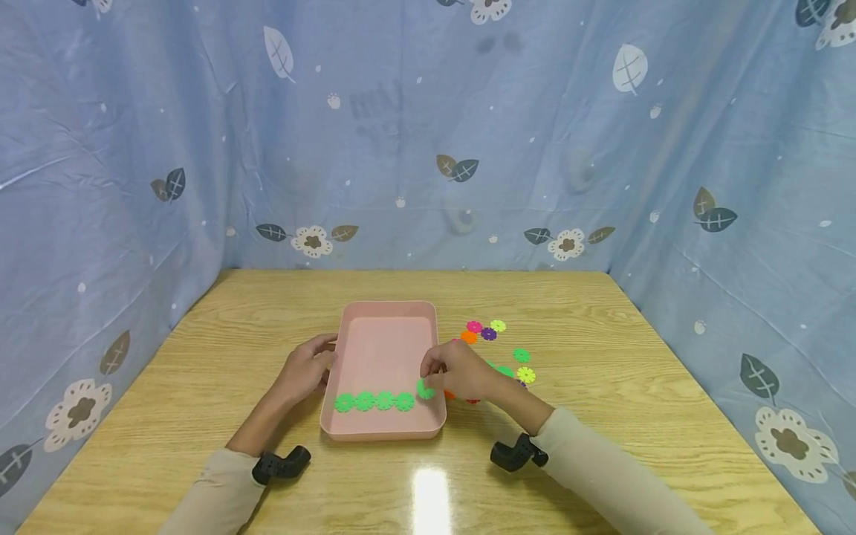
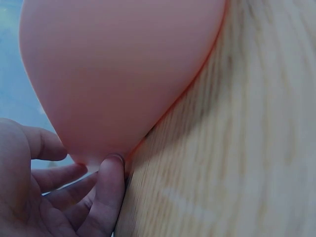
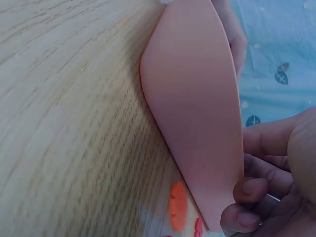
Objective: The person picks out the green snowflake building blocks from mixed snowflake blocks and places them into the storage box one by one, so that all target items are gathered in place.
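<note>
A pink tray (image 1: 384,345) sits on the table, seen from outside in both wrist views. Along its near end lies a row of several green notched plastic discs (image 1: 384,401). Over the tray's right wall reaches my right hand (image 1: 461,369), its thumb and fingertips pinching another green notched disc (image 1: 425,388) at the row's right end. The right wrist view hides that disc behind the tray wall and fingers (image 3: 250,190). My left hand (image 1: 304,369) touches the tray's left outer wall with loosely bent fingers; its thumb (image 2: 111,180) rests low on that wall.
Loose notched discs in several colours lie right of the tray, among them pink (image 1: 474,327), purple (image 1: 489,334) and yellow (image 1: 526,374). An orange disc (image 3: 177,206) lies close by the tray's right wall. A blue patterned curtain (image 1: 414,134) stands behind the wooden table (image 1: 568,312).
</note>
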A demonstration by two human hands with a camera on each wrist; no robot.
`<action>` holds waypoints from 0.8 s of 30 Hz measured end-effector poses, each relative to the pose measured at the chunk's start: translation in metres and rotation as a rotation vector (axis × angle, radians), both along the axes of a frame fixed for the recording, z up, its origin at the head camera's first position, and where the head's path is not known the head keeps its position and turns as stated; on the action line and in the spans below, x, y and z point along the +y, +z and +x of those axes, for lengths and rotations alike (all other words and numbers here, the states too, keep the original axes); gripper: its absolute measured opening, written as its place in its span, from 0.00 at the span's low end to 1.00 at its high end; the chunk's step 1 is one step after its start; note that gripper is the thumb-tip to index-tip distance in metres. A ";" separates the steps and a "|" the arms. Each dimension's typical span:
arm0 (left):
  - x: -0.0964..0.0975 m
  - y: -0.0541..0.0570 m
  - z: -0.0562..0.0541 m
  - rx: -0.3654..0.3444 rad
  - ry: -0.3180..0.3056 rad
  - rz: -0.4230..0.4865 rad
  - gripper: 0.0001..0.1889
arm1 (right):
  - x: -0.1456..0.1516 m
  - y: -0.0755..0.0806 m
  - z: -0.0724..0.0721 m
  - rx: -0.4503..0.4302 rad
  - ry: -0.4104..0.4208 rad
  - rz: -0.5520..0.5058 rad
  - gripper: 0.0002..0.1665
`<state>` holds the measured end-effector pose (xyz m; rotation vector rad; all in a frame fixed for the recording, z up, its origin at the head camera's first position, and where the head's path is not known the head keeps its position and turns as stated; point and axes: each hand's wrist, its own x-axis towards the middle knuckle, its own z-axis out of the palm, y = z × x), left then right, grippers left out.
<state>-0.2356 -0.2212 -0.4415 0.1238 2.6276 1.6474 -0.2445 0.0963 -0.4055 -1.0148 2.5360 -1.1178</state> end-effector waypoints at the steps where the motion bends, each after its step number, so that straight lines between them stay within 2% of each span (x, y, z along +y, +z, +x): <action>1: 0.000 0.000 0.000 -0.001 0.000 0.000 0.26 | 0.000 0.000 0.000 0.006 0.006 0.007 0.04; 9: -0.001 -0.001 0.000 -0.007 0.004 0.004 0.26 | -0.005 -0.007 -0.001 0.118 0.002 0.132 0.07; 16: 0.000 -0.001 -0.001 -0.015 0.009 -0.003 0.26 | -0.011 -0.011 0.003 0.124 -0.007 0.252 0.08; 24: 0.000 0.000 -0.002 -0.010 0.007 0.000 0.26 | -0.012 -0.012 0.004 0.130 -0.017 0.269 0.08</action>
